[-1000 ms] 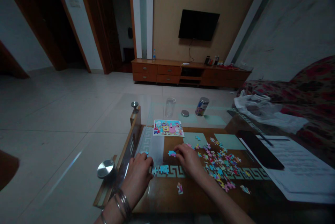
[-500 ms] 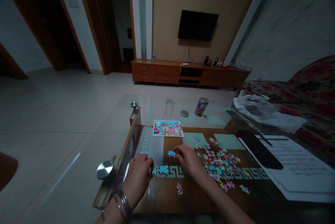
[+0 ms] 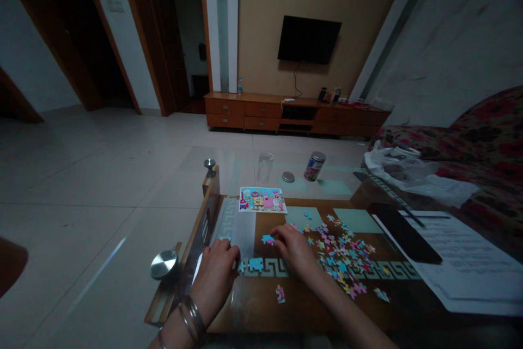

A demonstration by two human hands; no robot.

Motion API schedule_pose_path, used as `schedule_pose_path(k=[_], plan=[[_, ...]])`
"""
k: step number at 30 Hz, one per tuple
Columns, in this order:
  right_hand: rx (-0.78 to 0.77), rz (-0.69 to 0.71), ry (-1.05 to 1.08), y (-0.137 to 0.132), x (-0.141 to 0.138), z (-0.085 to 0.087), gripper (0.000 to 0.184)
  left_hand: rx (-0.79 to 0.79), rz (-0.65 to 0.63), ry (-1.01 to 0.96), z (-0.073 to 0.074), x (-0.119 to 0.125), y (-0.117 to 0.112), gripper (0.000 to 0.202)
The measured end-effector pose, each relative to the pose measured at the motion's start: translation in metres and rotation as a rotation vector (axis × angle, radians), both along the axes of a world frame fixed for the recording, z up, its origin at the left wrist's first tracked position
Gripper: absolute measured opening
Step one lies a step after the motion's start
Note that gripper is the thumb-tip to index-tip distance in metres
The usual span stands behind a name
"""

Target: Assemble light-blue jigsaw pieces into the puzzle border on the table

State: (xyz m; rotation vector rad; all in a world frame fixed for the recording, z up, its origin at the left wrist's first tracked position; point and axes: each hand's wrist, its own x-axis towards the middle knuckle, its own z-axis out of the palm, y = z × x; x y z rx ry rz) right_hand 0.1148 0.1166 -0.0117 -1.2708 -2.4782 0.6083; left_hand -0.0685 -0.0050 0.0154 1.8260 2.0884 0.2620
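Observation:
My left hand (image 3: 218,262) rests on the glass table with its fingers curled down. A bit of blue puzzle piece (image 3: 226,239) peeks out beyond its knuckles, and what lies under the fingers is hidden. Beside its thumb lie joined blue puzzle pieces (image 3: 255,264). My right hand (image 3: 292,245) is closed, its thumb and fingertips at the edge of a blue and pink puzzle piece (image 3: 268,239). A single pink piece (image 3: 280,294) lies nearer to me. Right of my right hand spreads a pile of loose puzzle pieces (image 3: 351,253). The cartoon picture card (image 3: 262,200) lies flat beyond both hands.
A clear jar (image 3: 265,168), a metal lid (image 3: 288,177) and a printed can (image 3: 315,166) stand farther back on the glass. At the right are a black phone-like slab (image 3: 404,232), papers (image 3: 469,262) and a plastic bag (image 3: 412,169). Metal knobs (image 3: 164,265) line the left side.

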Motion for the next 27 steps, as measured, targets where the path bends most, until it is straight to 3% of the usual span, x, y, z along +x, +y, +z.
schedule_pose_path(k=[20,27], plan=[[-0.012,-0.005,-0.005,-0.001,0.0,0.003,0.023,-0.019,0.025,-0.04,0.006,-0.006,-0.001,0.026],[-0.035,-0.01,0.002,-0.002,-0.002,0.007,0.022,0.018,0.057,-0.043,-0.004,-0.02,0.002,0.031]])
